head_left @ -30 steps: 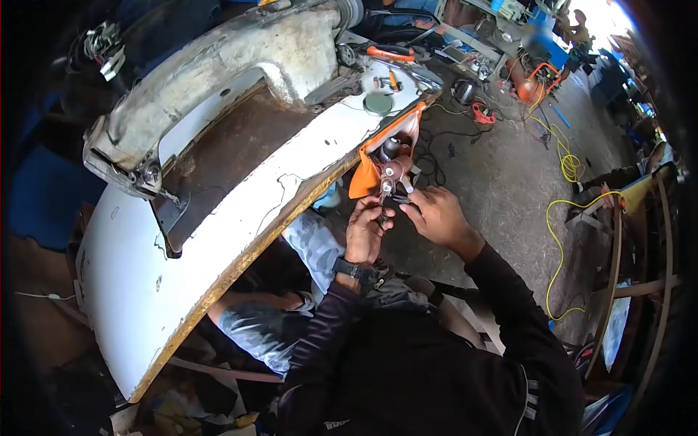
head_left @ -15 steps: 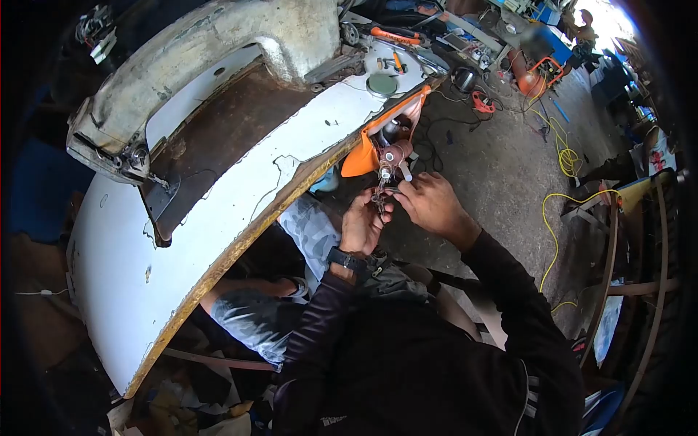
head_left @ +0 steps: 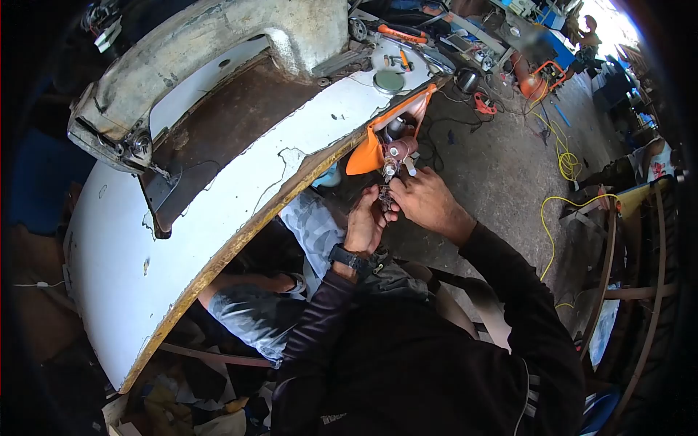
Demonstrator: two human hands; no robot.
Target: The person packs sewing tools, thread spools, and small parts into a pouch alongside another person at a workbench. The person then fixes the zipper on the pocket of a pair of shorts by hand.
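Observation:
Below the table's right edge, my left hand (head_left: 365, 224) is closed on a bundle of thin wires (head_left: 385, 195), with a dark watch on its wrist. Closed against the same wires from the right is my right hand (head_left: 430, 203); what its fingertips pinch is too small to make out. Just above both hands, reddish-brown cylindrical parts with pale round ends (head_left: 398, 151) hang by the table edge. An orange cloth pouch (head_left: 366, 155) hangs open beside them, with a dark rounded object inside its mouth.
A worn sewing machine (head_left: 211, 62) stands on the white tabletop (head_left: 218, 211). Orange-handled pliers (head_left: 402, 33) and a green round lid (head_left: 388, 81) lie at its far end. Yellow cable (head_left: 563, 156) runs over the floor. Another person (head_left: 587, 40) is in the far background.
My right hand has moved slightly closer to my left hand, and its fingers now cover more of the wires. The view has shifted a little.

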